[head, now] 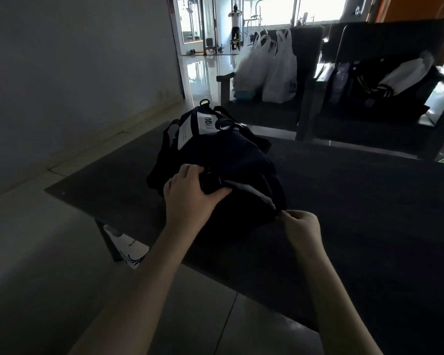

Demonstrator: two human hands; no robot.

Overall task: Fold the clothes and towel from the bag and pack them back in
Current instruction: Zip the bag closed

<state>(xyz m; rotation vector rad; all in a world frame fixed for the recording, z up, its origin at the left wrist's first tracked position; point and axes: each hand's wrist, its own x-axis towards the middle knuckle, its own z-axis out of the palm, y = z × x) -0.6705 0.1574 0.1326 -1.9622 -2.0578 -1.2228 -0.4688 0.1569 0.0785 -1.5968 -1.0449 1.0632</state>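
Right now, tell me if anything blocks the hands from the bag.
Nothing visible does. The left hand grips the top of the bag by its strap, and the right hand pinches the bag's near end. The bag sits on the table. What is inside it is hidden.

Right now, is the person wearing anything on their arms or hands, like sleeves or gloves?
No. The left hand and right hand have no gloves. No sleeves, watch or bracelet show up to the picture's edge.
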